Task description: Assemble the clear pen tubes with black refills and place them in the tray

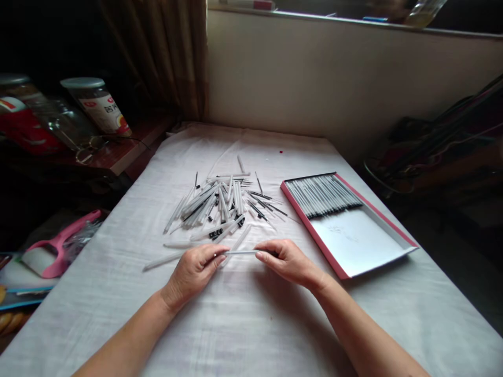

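Between my two hands a slim, pale pen lies level, just above the cloth. My left hand pinches one end with thumb and forefinger. At the other end my right hand is closed on it too, with a dark part showing under the fingers. Beyond the hands spreads a loose pile of clear pen barrels, mixed with black caps and thin dark refills. To the right, a shallow pink-edged box holds a row of pens with black ends.
A white cloth covers the table. On the left, a wooden side table carries a labelled jar and glasses. A pink-handled item lies below it. A wall and a curtain stand behind.
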A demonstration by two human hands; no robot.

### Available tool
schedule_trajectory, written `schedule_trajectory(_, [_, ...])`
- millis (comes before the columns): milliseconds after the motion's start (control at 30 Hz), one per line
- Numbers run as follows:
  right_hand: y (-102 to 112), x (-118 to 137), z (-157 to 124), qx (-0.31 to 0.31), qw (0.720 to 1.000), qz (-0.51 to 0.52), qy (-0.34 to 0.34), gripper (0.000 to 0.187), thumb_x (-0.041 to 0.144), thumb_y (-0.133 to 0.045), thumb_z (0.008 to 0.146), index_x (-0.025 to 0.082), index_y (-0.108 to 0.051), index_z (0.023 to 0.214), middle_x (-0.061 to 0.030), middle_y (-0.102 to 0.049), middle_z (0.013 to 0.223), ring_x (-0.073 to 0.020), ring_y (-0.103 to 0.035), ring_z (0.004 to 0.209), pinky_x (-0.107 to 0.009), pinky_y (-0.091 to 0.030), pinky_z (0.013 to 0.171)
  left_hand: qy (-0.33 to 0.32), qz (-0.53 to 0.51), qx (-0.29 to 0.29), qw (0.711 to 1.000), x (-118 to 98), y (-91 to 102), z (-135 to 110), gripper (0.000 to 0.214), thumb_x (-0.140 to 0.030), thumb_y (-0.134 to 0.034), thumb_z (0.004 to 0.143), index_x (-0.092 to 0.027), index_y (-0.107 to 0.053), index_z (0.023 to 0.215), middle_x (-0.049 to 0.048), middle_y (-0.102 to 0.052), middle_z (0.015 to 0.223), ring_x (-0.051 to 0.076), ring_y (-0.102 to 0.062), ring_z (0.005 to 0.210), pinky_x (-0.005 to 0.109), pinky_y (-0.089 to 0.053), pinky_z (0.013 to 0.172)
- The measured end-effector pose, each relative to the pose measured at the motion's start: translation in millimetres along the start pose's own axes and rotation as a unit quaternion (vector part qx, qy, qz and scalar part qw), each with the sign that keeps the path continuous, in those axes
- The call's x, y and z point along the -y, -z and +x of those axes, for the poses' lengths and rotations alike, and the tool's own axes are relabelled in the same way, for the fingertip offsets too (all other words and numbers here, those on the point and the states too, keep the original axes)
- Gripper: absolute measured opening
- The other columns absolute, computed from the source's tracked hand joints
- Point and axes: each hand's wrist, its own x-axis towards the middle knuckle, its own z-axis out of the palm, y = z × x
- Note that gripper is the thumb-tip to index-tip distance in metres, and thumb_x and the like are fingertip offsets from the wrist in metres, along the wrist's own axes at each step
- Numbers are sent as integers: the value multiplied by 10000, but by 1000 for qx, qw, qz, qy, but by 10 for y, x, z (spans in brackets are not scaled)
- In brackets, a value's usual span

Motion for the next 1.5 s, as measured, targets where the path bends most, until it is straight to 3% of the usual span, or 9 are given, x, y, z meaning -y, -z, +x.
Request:
schedule_trajectory(233, [-13,-16,72,18,998,-32,54,221,296,-554,881,215,-752,826,6,-688,678,-137,-594,611,-235,-459,613,20,-21,3,1000,6,1,50,192,-254,-602,863,-225,-744,988,41,-776,871,171,-728,751,240,-572,698])
schedule_trajectory(600, [-39,-8,68,21,994,-64,80,244,277,-530,891,211,-738,780,6,-649,612,-123,-541,548,-216,-423,560,38,-31,27,998,7,8,57,203,-251,-591,852,-221,-746,980,57,-769,870,178,-715,750,262,-573,705])
schedule_trajectory(767, [-51,59,52,-20,991,-116,66,194,233,-567,845,232,-736,940,-9,-694,699,-141,-588,602,-235,-451,596,101,-46,10,994,-2,-35,75,236,-281,-546,876,-194,-692,1040,40,-738,834,136,-669,626,264,-569,673])
schedule_trajectory(900, [178,86,60,-106,981,-145,68,184,266,-574,833,248,-751,880,-42,-713,827,-165,-622,685,-271,-477,657,158,-113,-21,981,6,-53,101,421,-340,-565,860,-191,-559,1254,75,-705,1042,122,-664,623,280,-586,650])
schedule_trajectory(1000, [563,-35,110,-272,950,-153,24,251,379,-571,834,225,-767,861,-72,-726,881,-207,-656,797,-320,-498,760,174,-152,-22,973,12,-49,119,439,-369,-573,840,-175,-570,1234,83,-700,1033,128,-670,632,291,-594,645])
schedule_trajectory(1100, [955,-239,205,-398,893,-180,-111,293,424,-592,789,208,-782,847,-81,-751,900,-247,-672,860,-349,-492,809,187,-165,-19,968,10,-48,132,407,-373,-574,828,-151,-616,1166,76,-717,927,134,-669,608,273,-583,604])
schedule_trajectory(1167, [1119,-356,284,-412,862,-211,-207,305,419,-584,787,212,-790,876,-82,-763,900,-268,-677,869,-351,-490,777,190,-157,-19,969,3,-48,135,378,-371,-579,823,-150,-644,1122,70,-726,873,136,-668,595,263,-575,591])
schedule_trajectory(1267, [1186,-444,398,-397,835,-259,-280,347,432,-546,814,222,-791,942,-90,-767,908,-284,-683,861,-345,-480,715,181,-128,-18,975,-19,-41,136,329,-358,-576,825,-160,-675,1068,55,-736,821,139,-671,598,258,-567,604])
schedule_trajectory(1500, [1044,-420,528,-324,830,-338,-302,390,423,-485,846,253,-760,1065,-102,-758,997,-293,-684,908,-346,-466,709,156,-84,-14,984,-60,-25,132,299,-344,-546,835,-168,-689,1030,36,-736,782,141,-668,599,258,-551,625])
